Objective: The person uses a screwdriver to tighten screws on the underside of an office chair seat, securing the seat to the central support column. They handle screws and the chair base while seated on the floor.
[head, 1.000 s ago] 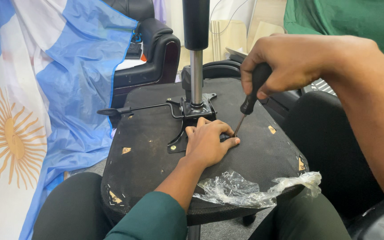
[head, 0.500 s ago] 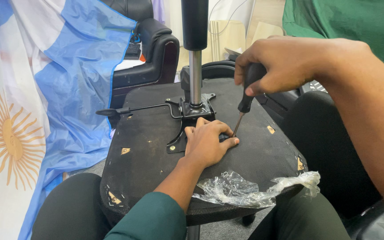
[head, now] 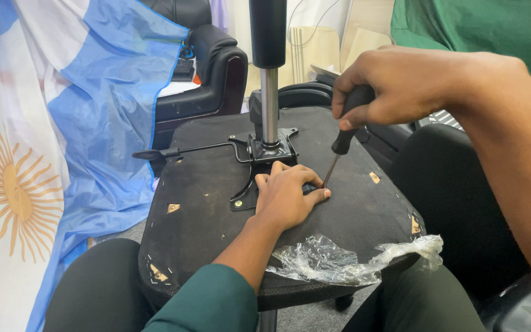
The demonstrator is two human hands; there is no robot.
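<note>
An upside-down chair seat (head: 210, 215) lies across the person's lap. The left hand (head: 287, 197) lies flat on it, fingers spread and holding nothing, right beside the metal plate (head: 265, 154) under the chair post (head: 269, 92). The right hand (head: 394, 86) has its fingers wrapped tight around a screwdriver (head: 342, 138), tip down by the left fingertips. Crinkly clear plastic (head: 339, 261) hangs at the near edge. The seat's left half is bare.

No packages, labels, signs, screens — none visible.
</note>
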